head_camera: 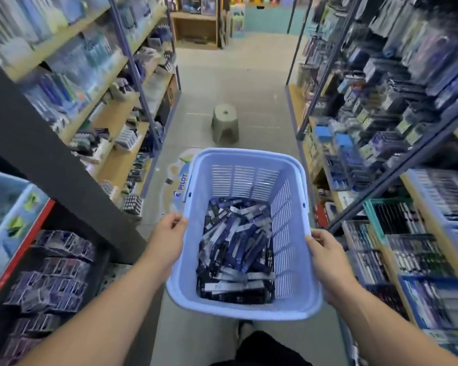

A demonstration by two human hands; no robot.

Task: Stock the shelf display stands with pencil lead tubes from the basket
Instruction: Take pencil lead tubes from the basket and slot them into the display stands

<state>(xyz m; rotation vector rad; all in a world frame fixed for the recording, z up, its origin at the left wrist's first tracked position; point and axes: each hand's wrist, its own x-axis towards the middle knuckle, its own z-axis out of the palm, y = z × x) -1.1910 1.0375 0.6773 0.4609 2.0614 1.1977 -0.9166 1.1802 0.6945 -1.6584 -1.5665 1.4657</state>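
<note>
Basket, lilac, slatted, dark tubes heaped

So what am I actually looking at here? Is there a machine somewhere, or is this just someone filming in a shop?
There is no machine here. A person wears a wide-angle camera on the head, so the single picture looks forward and down over their own arms, and the edges look bent and blurred.

The left hand and the right hand each grip one side of the rim of a light blue plastic basket, held out in front of the body. On its bottom lies a loose heap of pencil lead tubes, dark blue and black with pale labels.

The person stands in a narrow shop aisle. Shelves of stationery line both sides; most of it is too blurred to name. Ahead on the floor stands a small grey-green stool. None of the tubes has been picked out yet.
</note>
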